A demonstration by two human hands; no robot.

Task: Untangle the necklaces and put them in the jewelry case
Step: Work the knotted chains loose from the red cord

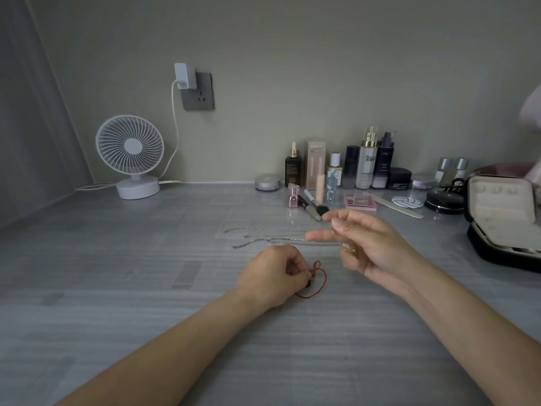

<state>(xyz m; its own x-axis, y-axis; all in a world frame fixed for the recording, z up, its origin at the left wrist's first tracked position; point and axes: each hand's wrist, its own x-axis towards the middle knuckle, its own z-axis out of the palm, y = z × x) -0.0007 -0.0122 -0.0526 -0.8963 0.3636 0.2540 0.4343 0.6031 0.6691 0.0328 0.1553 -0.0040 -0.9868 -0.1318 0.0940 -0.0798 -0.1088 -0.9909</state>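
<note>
Necklaces (pixel 263 229) lay stretched sideways just beyond the left hand (pixel 275 281), which pinched a red cord (pixel 325 278); right hand (pixel 369 247) at their end, grip unclear.

Bare forearms (pixel 175 341), left hand (pixel 272 276), right hand (pixel 371 247), short plain fingernails (pixel 336 223)

One red cord (pixel 324 278), one jewelry case (pixel 503 212), one fan (pixel 129 145), one charger (pixel 184 75)

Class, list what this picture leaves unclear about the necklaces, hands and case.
Head view: thin red cord necklace, partly hidden inside the curled left hand.
Head view: right hand, motion-blurred; its grip on the thin silver chain is unclear.
Head view: open black jewelry case, cut by right edge.
</note>
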